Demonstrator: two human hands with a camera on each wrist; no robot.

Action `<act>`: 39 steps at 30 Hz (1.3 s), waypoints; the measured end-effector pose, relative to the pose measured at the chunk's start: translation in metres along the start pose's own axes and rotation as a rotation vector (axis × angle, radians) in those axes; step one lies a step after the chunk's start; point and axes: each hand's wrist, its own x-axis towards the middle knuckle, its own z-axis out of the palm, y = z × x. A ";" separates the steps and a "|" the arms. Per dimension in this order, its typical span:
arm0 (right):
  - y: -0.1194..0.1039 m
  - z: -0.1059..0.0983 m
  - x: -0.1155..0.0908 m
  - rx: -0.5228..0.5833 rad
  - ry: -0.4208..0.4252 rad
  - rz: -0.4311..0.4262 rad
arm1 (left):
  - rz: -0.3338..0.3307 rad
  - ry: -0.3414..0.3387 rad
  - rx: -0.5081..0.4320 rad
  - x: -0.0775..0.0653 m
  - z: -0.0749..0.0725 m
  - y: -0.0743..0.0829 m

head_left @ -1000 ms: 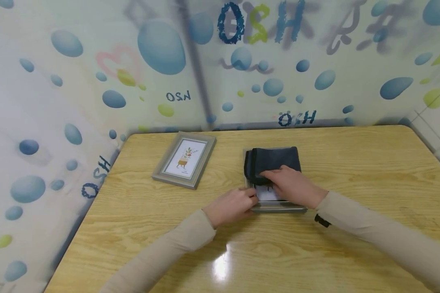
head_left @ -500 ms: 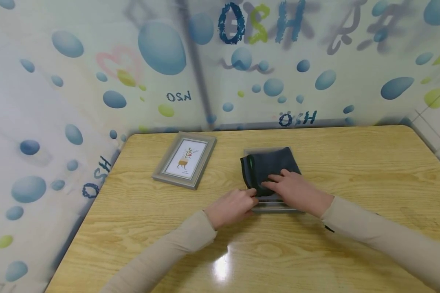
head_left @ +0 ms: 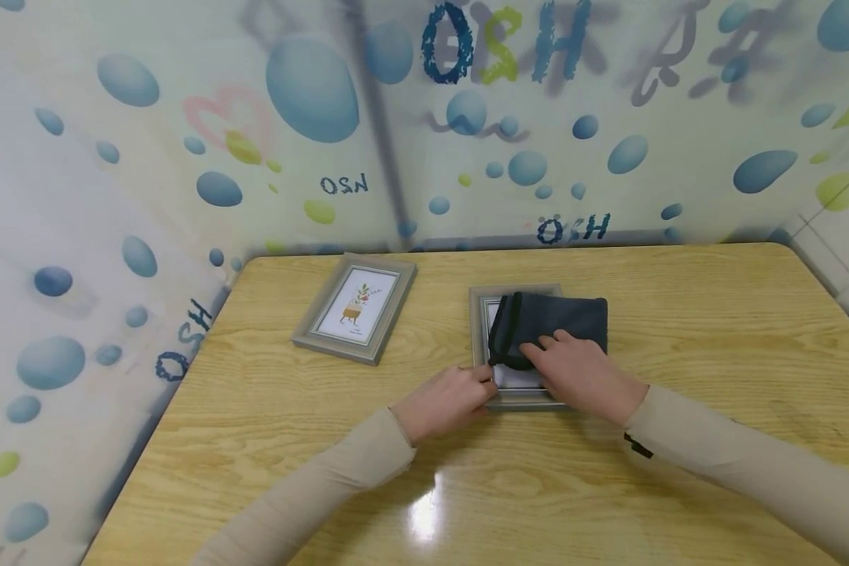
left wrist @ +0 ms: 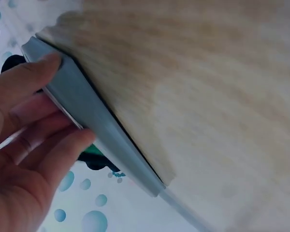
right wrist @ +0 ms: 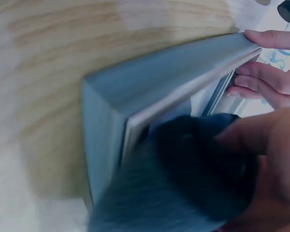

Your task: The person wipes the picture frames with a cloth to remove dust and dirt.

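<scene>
A grey picture frame (head_left: 478,324) lies face up on the wooden table. A dark folded cloth (head_left: 562,316) covers much of its picture and hangs past its right edge. My right hand (head_left: 589,369) holds the cloth against the frame; in the right wrist view the bunched cloth (right wrist: 183,179) is between thumb and fingers. My left hand (head_left: 447,401) grips the frame's near left corner. In the left wrist view, the left hand (left wrist: 34,130) has its thumb and fingertips on the frame's border (left wrist: 96,111).
Another grey picture frame (head_left: 354,306), with a plant-in-a-pot drawing, lies to the left on the table (head_left: 311,472). A patterned wall (head_left: 424,157) rises behind the table's far edge and on its left side.
The cloth first came toward me over the picture, then moved away and to the right with my right hand. My left hand stays at the same corner of the frame.
</scene>
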 end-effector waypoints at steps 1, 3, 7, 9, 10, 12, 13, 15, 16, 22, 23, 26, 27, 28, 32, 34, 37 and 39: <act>0.000 0.002 0.003 0.046 0.005 -0.006 | 0.003 -0.003 -0.004 0.000 0.000 -0.001; 0.000 0.005 0.008 0.145 0.017 -0.026 | 0.010 -0.013 -0.017 0.000 -0.001 -0.002; 0.001 0.011 0.015 0.315 0.009 -0.084 | 0.023 -0.036 -0.021 -0.001 -0.001 -0.003; 0.002 0.013 0.017 0.350 0.004 -0.121 | 0.028 -0.040 -0.019 -0.001 0.000 -0.004; 0.002 0.013 0.017 0.358 -0.002 -0.135 | 0.028 -0.043 -0.017 -0.002 0.000 -0.004; 0.004 0.012 0.016 0.344 -0.015 -0.159 | 0.023 -0.044 -0.024 -0.001 0.001 -0.004; 0.005 0.012 0.016 0.323 -0.020 -0.172 | 0.021 -0.042 -0.024 -0.001 0.001 -0.004; 0.005 0.011 0.014 0.265 -0.035 -0.199 | 0.017 -0.032 -0.028 -0.002 0.002 -0.003; 0.005 0.009 0.013 0.225 -0.042 -0.207 | 0.015 -0.025 -0.036 -0.002 0.002 -0.003; 0.005 0.004 -0.008 -0.107 -0.075 -0.199 | 0.002 0.031 -0.092 -0.004 0.003 -0.003; 0.004 0.003 -0.012 -0.156 -0.079 -0.185 | -0.002 0.035 -0.094 -0.004 0.003 -0.003; 0.002 -0.001 -0.022 -0.259 -0.066 -0.136 | -0.006 0.042 -0.095 -0.004 0.002 -0.003; 0.001 -0.002 -0.024 -0.277 -0.057 -0.121 | -0.005 0.045 -0.094 -0.004 0.002 -0.003; 0.001 -0.003 -0.025 -0.288 -0.049 -0.110 | -0.003 0.050 -0.095 -0.004 0.002 -0.003; -0.001 -0.002 -0.021 -0.215 -0.033 -0.114 | 0.013 0.067 -0.111 -0.005 0.003 -0.005; -0.001 -0.001 -0.017 -0.131 -0.036 -0.121 | 0.021 0.072 -0.130 -0.006 0.004 -0.007; -0.001 0.003 -0.011 0.004 -0.034 -0.123 | 0.029 0.066 -0.172 -0.006 0.005 -0.009; -0.001 0.006 -0.008 0.075 -0.021 -0.122 | 0.030 0.057 -0.212 -0.005 0.005 -0.011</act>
